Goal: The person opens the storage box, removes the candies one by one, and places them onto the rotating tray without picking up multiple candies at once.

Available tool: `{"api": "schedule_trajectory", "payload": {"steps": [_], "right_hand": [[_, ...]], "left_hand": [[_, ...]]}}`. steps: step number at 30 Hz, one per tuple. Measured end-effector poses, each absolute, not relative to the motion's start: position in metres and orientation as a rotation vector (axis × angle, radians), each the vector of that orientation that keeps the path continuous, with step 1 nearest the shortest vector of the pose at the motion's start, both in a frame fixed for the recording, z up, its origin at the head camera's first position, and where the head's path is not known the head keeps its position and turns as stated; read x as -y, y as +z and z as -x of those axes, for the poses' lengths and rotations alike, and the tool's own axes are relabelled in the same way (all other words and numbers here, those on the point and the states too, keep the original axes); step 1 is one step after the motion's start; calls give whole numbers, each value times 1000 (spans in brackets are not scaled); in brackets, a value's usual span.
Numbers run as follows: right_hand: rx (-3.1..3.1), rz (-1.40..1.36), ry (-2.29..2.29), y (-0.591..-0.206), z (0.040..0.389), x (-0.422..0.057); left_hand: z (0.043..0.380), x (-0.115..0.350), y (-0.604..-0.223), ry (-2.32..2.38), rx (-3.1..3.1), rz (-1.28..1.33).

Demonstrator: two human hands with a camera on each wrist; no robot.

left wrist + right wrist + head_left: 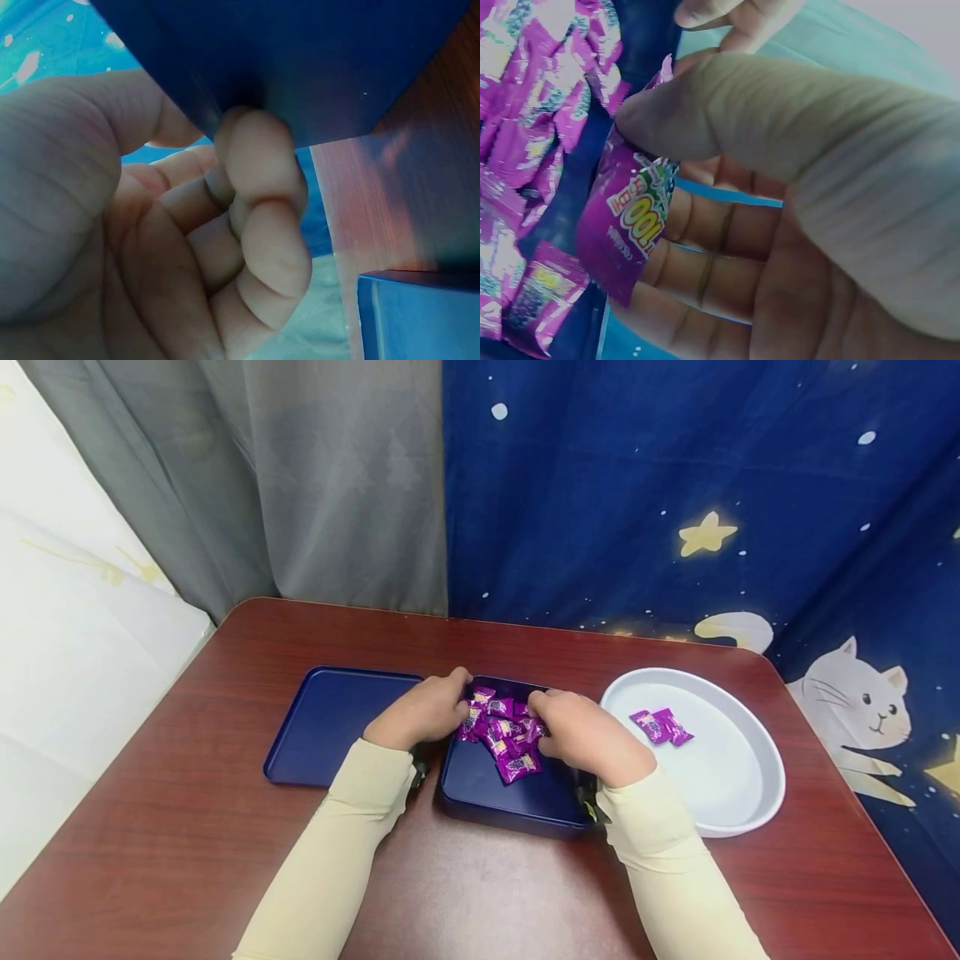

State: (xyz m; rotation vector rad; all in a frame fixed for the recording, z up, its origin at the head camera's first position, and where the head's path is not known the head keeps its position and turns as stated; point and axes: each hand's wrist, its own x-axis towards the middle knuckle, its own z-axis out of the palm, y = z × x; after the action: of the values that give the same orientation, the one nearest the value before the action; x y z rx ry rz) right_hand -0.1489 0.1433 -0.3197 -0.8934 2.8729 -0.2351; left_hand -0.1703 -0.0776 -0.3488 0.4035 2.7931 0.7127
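Observation:
A dark blue rectangular box with several purple candy packets inside it stands in the middle of the table. My left hand grips the box at its far left side; in the left wrist view, curled fingers press against the blue wall and the thumb goes behind it. Over the right part of the box is my right hand. Between its thumb and fingers it pinches one purple candy packet, printed with yellow-white lettering, beside the pile.
Left of the box lies a flat blue lid. To the right stands a white oval tray with two purple packets in it. Curtains hang behind the brown table.

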Motion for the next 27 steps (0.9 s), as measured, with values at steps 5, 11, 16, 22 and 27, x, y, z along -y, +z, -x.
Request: {"api": "schedule_trajectory", "payload": {"steps": [5,11,16,22,27], "right_hand": [[-2910,899,-271,-312,145,-148],[-2932,900,-325,-305,145,-156],[-2949,880,-386,-302,150,-171],[-2979,829,-430,-301,156,-198],[-2958,692,-457,-299,162,-219]], "left_hand": [[170,77,-349,708,-2796,-404],[170,77,-350,710,-2794,-393],[169,76,-351,720,-2795,-386],[169,76,-352,722,-2788,-378],[170,78,-352,725,-2790,-366]]}}
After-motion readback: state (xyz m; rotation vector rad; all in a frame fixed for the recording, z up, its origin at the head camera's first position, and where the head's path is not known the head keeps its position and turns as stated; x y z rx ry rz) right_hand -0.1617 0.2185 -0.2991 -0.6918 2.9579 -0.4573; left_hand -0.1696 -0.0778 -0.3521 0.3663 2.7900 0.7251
